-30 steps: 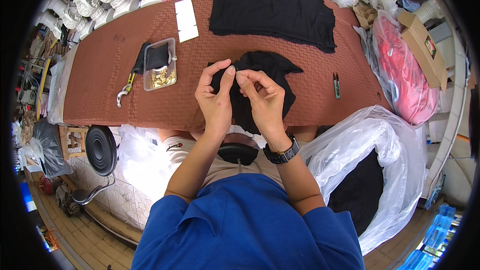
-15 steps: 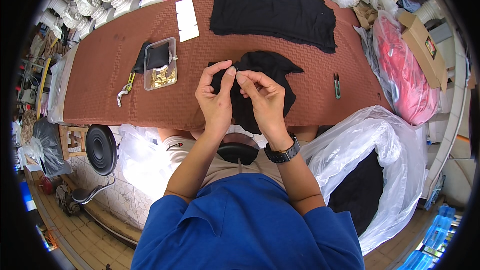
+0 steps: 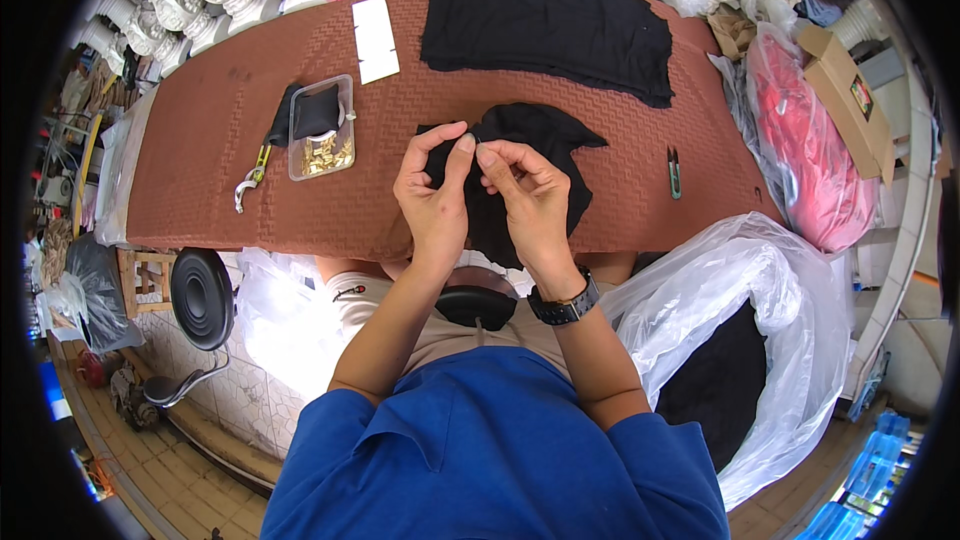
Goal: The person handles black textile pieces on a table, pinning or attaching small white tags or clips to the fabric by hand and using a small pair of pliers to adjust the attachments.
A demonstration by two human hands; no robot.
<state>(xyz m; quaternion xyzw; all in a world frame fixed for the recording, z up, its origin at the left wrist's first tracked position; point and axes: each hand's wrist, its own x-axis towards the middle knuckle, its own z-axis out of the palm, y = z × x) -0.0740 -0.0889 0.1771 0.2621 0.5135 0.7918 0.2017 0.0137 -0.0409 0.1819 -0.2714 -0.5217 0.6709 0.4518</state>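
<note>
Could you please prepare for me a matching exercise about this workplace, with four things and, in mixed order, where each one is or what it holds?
Column one
1. Clear box
2. Small snips
3. Wristwatch
4. White card

Column two
A. Just left of the folded black cloth
B. Strapped around a wrist
C. Contains small gold-coloured pieces
D. Right of the crumpled black cloth

Pairs: 1-C, 2-D, 3-B, 4-A

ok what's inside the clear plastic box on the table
The plastic box holds a black pad, small gold pieces and something white between them. What lies beneath these is covered.
</note>
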